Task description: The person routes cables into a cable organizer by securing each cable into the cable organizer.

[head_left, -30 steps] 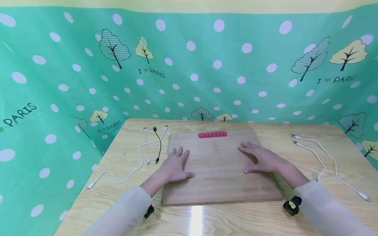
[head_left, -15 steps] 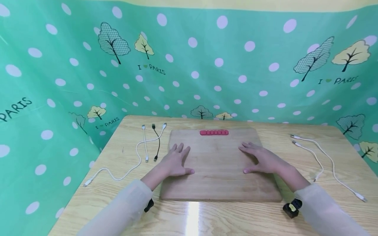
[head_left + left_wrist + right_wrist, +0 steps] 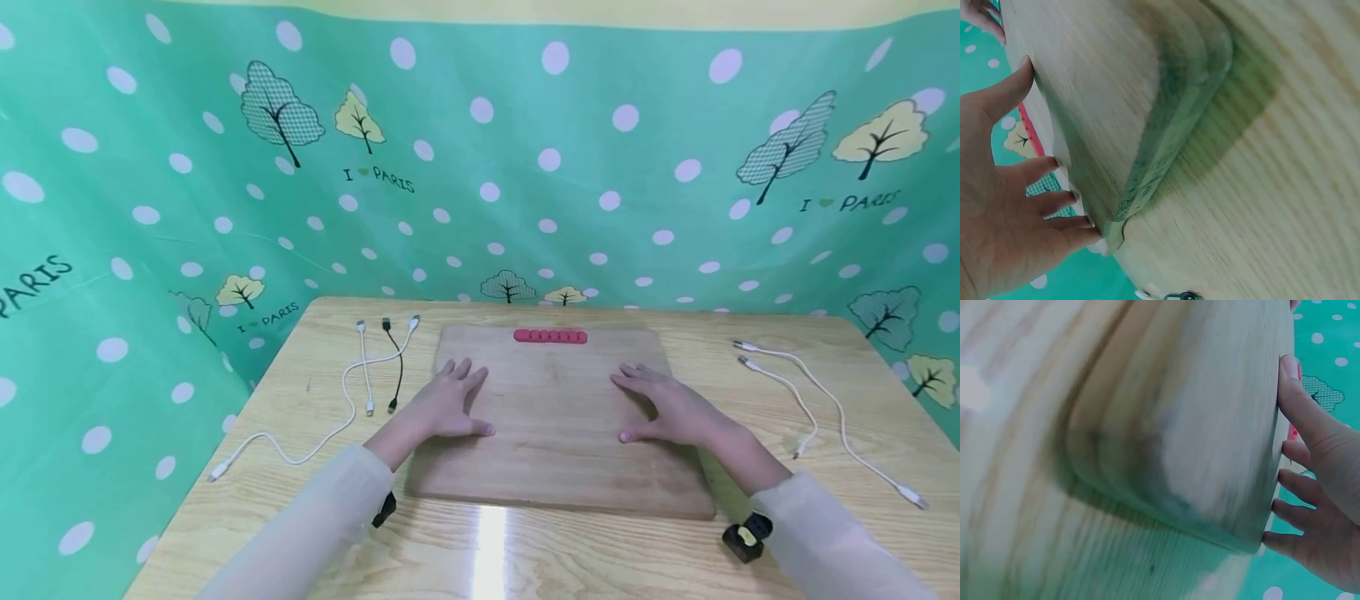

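Observation:
A rectangular wooden board [image 3: 555,417] lies on the table, and a red slotted cable-holder strip [image 3: 551,336] sits along its far edge. My left hand [image 3: 450,408] rests on the board's left side, fingers spread. On the right side my right hand [image 3: 667,408] touches the surface with fingertips and thumb, palm raised. The left wrist view shows the left hand [image 3: 1016,206] with its fingertips at the board's face [image 3: 1097,94]. Seen from the right wrist, the right hand's [image 3: 1329,500] thumb and fingertips touch the board [image 3: 1222,437] likewise.
Left of the board lie a long white cable [image 3: 352,400], a short white cable [image 3: 366,367] and a short black cable [image 3: 400,375]. To its right are a longer white cable [image 3: 840,417] and a shorter one [image 3: 798,396]. A patterned green cloth [image 3: 525,125] hangs behind the table.
The board has turned slightly clockwise: its left front corner has gone away from me and its right front corner a little nearer. The red strip has shifted right with it. Both hands stay on the board.

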{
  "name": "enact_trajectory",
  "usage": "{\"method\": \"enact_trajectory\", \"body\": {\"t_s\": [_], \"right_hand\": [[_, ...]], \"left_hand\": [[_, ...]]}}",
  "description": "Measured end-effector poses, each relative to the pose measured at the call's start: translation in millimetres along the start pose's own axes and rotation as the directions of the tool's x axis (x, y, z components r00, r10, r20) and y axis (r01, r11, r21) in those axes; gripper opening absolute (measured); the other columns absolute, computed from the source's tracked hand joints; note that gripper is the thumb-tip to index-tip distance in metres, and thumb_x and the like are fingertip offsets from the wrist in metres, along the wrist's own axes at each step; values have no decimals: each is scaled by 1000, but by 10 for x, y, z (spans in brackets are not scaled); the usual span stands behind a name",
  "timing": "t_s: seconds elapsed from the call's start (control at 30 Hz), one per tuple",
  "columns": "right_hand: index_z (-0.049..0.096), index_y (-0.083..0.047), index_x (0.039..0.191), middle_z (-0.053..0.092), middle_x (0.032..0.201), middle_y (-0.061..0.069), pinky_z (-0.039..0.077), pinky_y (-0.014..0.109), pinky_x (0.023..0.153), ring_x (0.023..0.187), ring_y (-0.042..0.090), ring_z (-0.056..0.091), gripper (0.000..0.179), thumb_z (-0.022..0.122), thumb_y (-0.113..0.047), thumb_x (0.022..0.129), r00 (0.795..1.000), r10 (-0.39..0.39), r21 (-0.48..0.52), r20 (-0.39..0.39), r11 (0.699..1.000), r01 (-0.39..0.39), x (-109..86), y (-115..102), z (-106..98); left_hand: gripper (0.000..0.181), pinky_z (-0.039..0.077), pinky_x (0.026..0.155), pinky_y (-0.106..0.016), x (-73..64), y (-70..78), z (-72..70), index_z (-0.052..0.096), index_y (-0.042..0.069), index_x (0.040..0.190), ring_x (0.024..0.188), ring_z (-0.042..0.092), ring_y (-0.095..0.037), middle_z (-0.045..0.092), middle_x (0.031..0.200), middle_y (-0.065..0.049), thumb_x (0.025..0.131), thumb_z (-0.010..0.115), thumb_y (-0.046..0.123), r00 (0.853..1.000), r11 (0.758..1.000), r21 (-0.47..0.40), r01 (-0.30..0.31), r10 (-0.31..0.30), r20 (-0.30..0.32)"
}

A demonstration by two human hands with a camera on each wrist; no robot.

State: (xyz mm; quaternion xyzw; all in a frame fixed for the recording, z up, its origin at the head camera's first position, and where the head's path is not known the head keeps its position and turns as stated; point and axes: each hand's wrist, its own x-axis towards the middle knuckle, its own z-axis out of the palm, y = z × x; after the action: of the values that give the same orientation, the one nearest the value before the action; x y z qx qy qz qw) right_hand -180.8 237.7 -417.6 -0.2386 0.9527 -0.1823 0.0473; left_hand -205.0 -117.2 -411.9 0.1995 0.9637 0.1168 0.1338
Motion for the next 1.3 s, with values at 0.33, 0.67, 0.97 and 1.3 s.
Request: {"method": "enact_trajectory", "body": {"t_s": [0.33,0.67,0.97,1.3], "right_hand": [[48,-4,139,38,149,26,30,66,110,137,52,32,90,79,-51,69,1000,16,1,-6,1000,-16,-38,63,5],[47,-3,140,36,150,27,28,67,110,137,54,29,89,80,-46,69,1000,-1,27,0,1000,1,-21,101,-12],[46,-1,140,35,149,29,27,67,111,137,54,28,87,80,-43,71,1000,-27,60,4,998,27,13,158,-65],[46,0,140,35,150,29,26,66,112,138,54,28,88,80,-44,71,999,-34,70,4,997,34,-13,177,-52]], "left_hand": [[95,25,119,-58,103,11,15,30,18,151,148,16,-43,21,160,-16,75,71,59,1000,1000,6,-6,5,14],[94,25,118,-59,102,44,20,30,19,151,148,15,-44,20,160,-16,76,71,58,1000,1000,-14,10,-10,14],[93,25,119,-57,113,114,0,31,17,151,147,16,-45,20,160,-18,77,70,58,1000,1000,-11,24,-24,7],[93,25,119,-57,104,116,35,29,19,151,148,15,-43,19,161,-16,78,69,58,1000,1000,-6,26,-26,15]]}}
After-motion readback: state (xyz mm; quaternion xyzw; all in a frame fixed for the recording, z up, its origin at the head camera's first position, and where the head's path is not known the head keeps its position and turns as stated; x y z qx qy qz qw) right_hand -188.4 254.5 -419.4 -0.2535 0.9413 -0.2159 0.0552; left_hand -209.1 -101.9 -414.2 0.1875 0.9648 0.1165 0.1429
